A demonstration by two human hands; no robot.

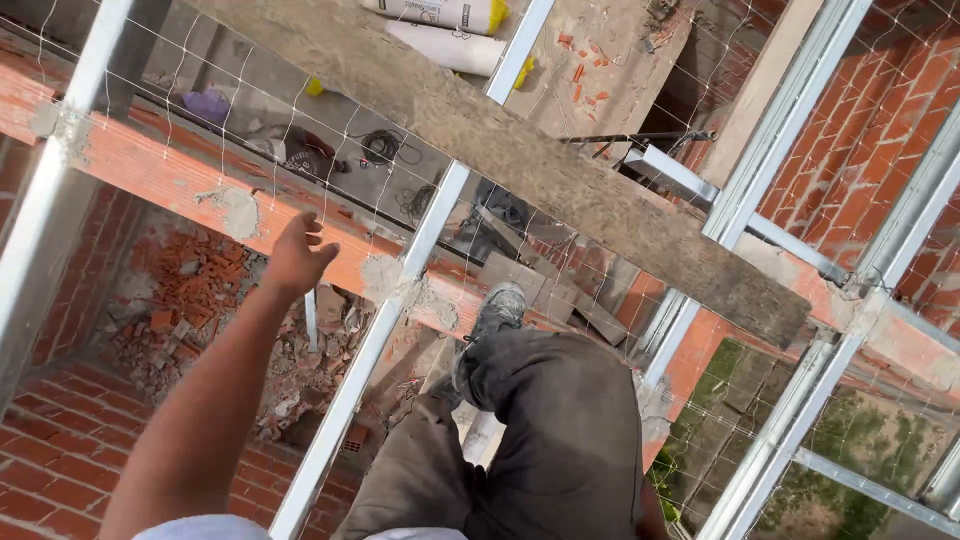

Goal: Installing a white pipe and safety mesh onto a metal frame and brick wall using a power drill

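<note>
My left hand (296, 256) is stretched out ahead with the fingers loosely apart, holding nothing. It hovers just short of the top of a red brick wall (160, 165) with patches of mortar. My legs in grey trousers (540, 430) and one worn grey shoe (497, 308) rest on the brick ledge beside a slanted metal rail (400, 290). My right hand is out of view.
A long rough wooden plank (520, 150) crosses above the rails. Thin wire mesh spans the metal frame. Broken brick rubble (190, 300) lies far below at left. Two white sacks (450, 30) and cables lie on the concrete floor below. Brick walls rise at right.
</note>
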